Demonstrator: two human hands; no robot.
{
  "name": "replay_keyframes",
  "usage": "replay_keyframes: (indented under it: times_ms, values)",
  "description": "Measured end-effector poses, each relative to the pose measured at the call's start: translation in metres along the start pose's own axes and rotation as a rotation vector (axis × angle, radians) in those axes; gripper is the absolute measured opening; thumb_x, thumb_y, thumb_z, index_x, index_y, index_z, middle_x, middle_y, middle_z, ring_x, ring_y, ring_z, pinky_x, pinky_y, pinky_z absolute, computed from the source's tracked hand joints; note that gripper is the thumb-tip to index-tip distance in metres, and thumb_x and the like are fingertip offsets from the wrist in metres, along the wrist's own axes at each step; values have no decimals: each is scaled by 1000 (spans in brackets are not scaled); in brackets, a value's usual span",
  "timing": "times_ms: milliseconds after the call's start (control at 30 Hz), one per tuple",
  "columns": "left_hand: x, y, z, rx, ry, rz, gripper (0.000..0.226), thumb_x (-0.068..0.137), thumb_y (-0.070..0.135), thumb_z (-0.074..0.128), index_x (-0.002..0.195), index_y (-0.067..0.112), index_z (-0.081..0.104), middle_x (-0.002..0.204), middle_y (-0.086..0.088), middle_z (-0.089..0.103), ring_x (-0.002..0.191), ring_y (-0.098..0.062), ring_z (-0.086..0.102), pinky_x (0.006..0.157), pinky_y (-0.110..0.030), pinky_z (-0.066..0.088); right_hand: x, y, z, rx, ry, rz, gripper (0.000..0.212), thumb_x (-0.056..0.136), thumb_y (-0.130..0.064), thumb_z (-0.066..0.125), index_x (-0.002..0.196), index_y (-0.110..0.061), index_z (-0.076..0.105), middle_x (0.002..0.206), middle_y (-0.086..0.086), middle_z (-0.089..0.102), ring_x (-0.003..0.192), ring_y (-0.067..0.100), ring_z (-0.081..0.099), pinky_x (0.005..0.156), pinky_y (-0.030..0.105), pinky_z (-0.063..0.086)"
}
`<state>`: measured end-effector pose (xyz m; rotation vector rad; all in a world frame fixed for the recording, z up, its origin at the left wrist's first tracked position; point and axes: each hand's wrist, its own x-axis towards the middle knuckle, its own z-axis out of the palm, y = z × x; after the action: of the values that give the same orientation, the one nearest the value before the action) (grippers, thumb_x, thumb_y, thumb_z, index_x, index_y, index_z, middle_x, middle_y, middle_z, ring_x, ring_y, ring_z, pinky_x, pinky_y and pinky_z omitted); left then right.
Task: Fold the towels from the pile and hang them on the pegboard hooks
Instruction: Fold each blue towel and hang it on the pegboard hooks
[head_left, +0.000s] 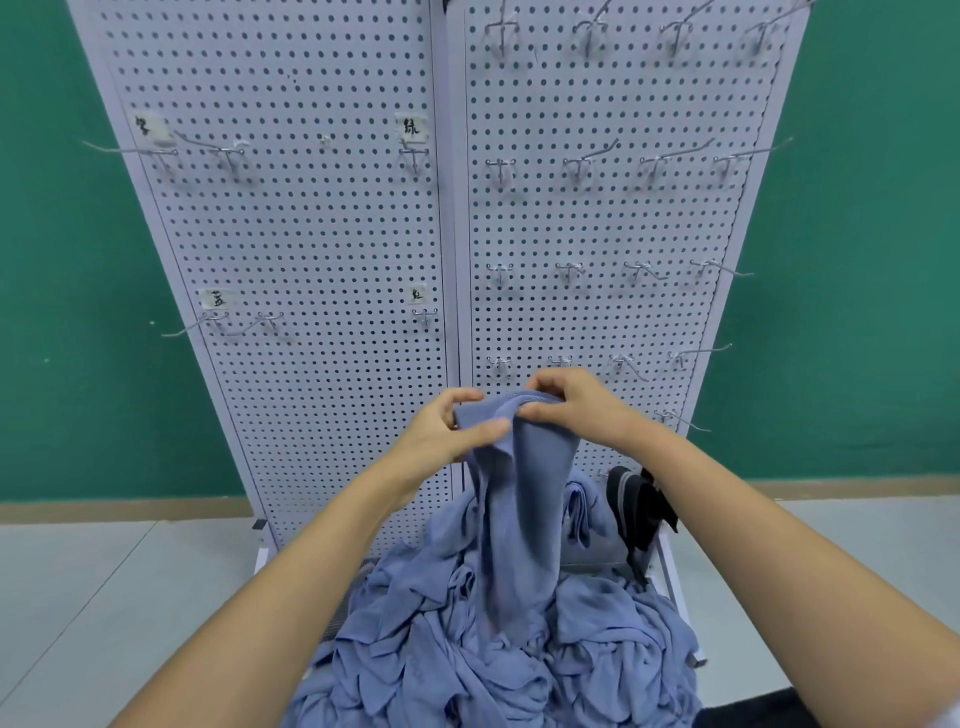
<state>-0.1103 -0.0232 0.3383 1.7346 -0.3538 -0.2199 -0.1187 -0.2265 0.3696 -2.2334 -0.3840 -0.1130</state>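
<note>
The left hand (447, 426) pinched the upper edge of a blue towel (524, 493) between thumb and curled fingers. The right hand (576, 405), just beside it, nipped the same bunched edge from above with its fingertips. Both held the cloth up in front of the lower part of the pegboard (322, 234). The towel hung from that grip in a narrow, gathered column, and its lower end trailed into the pile (467, 649) of like blue towels heaped at the board's foot.

The fabric looked thin, soft and light, draping limply and creasing wherever it gathered. It would probably not hold a fold unless pulled taut. The sensible hold was at two corners along one edge, the hands sliding apart until the cloth opened flat. Its tail might drag a neighbour up out of the heap.

The wire hooks (592, 153) stood out from the board in rows, some tilted, the nearest just behind the right wrist, so a loose edge could snag there. A black strap-like thing (644, 509) sat right of the pile. Open room lay toward the person and to the left, over the pale floor (104, 597).
</note>
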Motion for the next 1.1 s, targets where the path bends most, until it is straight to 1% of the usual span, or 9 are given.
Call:
replay_keyframes:
  times_ms: [133,267,367,467,667,800,900,1000,1100]
  values:
    - [4,-5,6,66,122,38,15,89,17,64,103,16,66,91,0,71,90,-18,65,78,-27,54,-2,2,-8,-63,-10,4,12,87,-22,68,80,-13,65,80,4,66,73,9,57,69,19,45]
    - [-1,1,12,-33,2,29,28,89,44,59,101,20,66,93,3,70,87,-15,64,82,-28,54,-5,3,-11,-156,-14,-16,13,87,-25,68,91,-13,70,89,3,70,80,9,61,72,21,46]
    - [-1,-4,20,166,12,48,37,78,26,77,110,24,57,105,-1,64,96,-19,64,85,-32,54,-6,3,-12,-155,1,-24,13,86,-23,68,90,-11,70,89,5,70,82,14,62,76,28,49]
    - [4,-5,20,160,113,114,19,83,5,67,99,13,61,99,-11,67,92,-28,63,86,-35,52,-9,4,-18,-125,-38,3,19,82,-28,73,92,-12,70,91,9,70,85,21,63,80,34,50]
    - [14,-4,27,37,62,123,17,92,4,57,98,20,59,100,-6,69,89,-14,63,82,-26,53,-9,-1,-11,-278,-177,141,40,86,-39,68,64,-13,48,60,1,39,53,11,33,50,21,25]
    - [20,-29,17,-7,238,-57,28,91,17,61,118,15,54,108,-9,63,93,-19,60,77,-28,49,-5,3,-3,6,-89,206,36,96,-34,54,86,2,56,79,4,56,69,12,52,64,22,41]
    - [10,-64,10,-89,303,-260,37,89,25,65,122,12,52,115,-10,57,88,-18,56,72,-28,48,0,2,2,78,-51,204,29,95,-31,55,91,-2,57,83,4,60,76,15,56,71,29,45]
    - [0,-101,12,-162,282,-468,45,88,33,66,124,11,49,119,-11,58,89,-21,56,76,-35,49,7,-6,10,150,-45,187,24,96,-28,56,97,-4,62,90,6,66,81,16,62,77,33,52]
    - [-10,-120,26,-320,138,-619,34,87,39,65,103,10,54,95,-11,58,78,-23,53,69,-35,46,12,-16,12,258,-7,177,33,95,-28,58,108,1,61,102,16,69,87,20,66,86,38,53]
